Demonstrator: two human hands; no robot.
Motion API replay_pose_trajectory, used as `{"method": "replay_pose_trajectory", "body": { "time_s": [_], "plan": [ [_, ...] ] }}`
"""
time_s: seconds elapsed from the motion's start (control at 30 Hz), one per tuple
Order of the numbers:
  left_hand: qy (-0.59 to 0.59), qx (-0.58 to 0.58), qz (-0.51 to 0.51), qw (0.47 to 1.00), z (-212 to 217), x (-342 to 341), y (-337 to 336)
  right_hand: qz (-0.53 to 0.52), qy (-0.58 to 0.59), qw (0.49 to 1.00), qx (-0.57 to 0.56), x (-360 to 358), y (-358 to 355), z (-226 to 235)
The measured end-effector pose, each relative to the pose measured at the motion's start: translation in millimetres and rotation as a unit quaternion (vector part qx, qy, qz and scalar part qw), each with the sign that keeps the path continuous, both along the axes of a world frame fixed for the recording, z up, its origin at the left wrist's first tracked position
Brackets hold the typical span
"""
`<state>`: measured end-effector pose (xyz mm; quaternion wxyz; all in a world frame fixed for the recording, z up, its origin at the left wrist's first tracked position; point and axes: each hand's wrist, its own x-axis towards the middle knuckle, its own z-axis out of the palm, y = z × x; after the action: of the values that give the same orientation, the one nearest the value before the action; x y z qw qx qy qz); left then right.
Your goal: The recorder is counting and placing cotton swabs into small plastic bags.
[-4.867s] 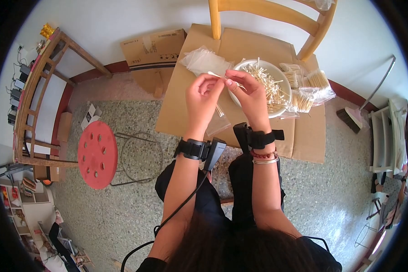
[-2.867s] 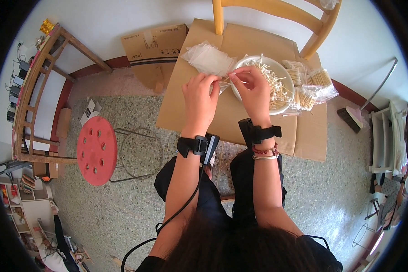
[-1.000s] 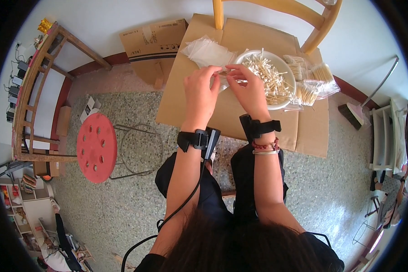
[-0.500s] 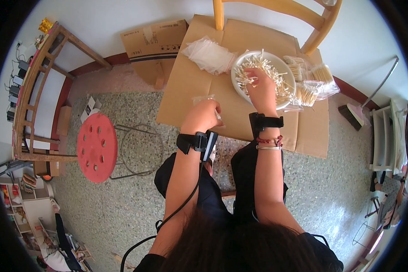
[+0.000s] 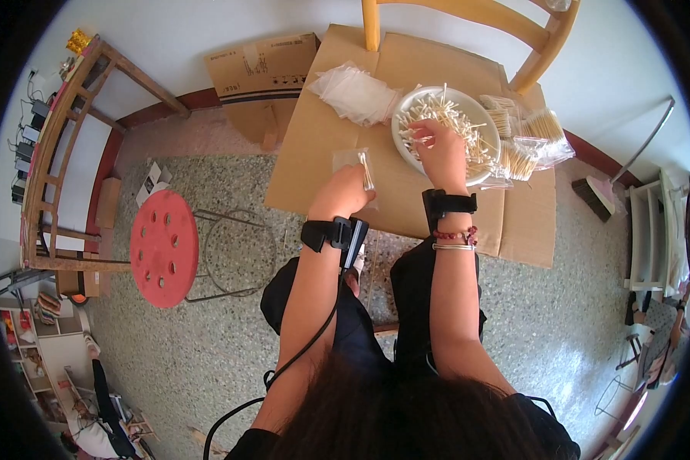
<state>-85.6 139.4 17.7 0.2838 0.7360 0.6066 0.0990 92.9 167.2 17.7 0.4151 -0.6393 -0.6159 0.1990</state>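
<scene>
A white bowl [image 5: 399, 143] heaped with loose cotton swabs [image 5: 456, 115] stands on a sheet of cardboard [image 5: 326, 146]. Over the bowl's left part, my right hand [image 5: 442, 156] has its fingers curled together among the swabs; how many it grips is hidden. My left hand [image 5: 339, 190] is closed on a small clear plastic bag [image 5: 346, 159], left of the bowl and just above the cardboard. A few swabs [image 5: 366, 175] show upright at the bag's right side. Beyond the left hand lies a pile of flat clear bags [image 5: 353, 93].
Bags packed with swabs [image 5: 517, 159] lie against the bowl's right side. A wooden chair back [image 5: 475, 17] rises behind the cardboard. A red round stool [image 5: 163, 249] stands at left, a carton [image 5: 261, 73] by the wall, a broom [image 5: 594, 197] at right.
My left hand has turned, so the bag and the swabs in it now show more plainly. My right hand has shifted only slightly within the bowl.
</scene>
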Motion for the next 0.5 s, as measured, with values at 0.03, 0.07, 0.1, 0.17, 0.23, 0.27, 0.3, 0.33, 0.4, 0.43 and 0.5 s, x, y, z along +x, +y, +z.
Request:
{"method": "replay_pose_trajectory", "body": {
  "time_s": [0.03,0.07,0.1,0.17,0.23,0.27,0.3,0.33,0.4,0.43,0.5],
  "plan": [
    [-0.003,0.002,0.003,1.0,-2,0,1,0.0,0.0,1.0,0.0,0,0,0],
    [-0.004,0.003,0.002,1.0,-2,1,2,-0.009,0.003,1.0,0.006,1,0,2],
    [-0.011,0.023,-0.002,1.0,-1,2,3,-0.017,0.007,1.0,0.013,1,-1,3],
    [-0.016,0.045,-0.004,0.999,-2,1,5,-0.037,0.031,0.997,0.056,0,-1,10],
    [0.008,0.118,0.035,0.992,-10,-5,10,-0.053,0.057,0.992,0.099,-4,-3,22],
    [0.007,0.119,0.034,0.992,-6,-3,12,-0.062,0.151,0.981,0.108,-3,-6,28],
    [-0.056,0.133,0.061,0.988,-2,-1,14,-0.069,0.243,0.96,0.116,-3,-7,31],
    [-0.118,0.148,0.087,0.978,2,2,16,-0.049,0.288,0.949,0.117,0,-7,30],
    [-0.234,0.11,0.082,0.963,14,8,19,-0.014,0.387,0.914,0.118,0,-7,31],
    [-0.345,0.07,0.076,0.933,19,12,20,0.022,0.48,0.869,0.117,0,-7,31],
    [-0.444,0.037,0.078,0.892,28,24,18,0.054,0.531,0.839,0.1,-3,-7,31]
  ]
}}
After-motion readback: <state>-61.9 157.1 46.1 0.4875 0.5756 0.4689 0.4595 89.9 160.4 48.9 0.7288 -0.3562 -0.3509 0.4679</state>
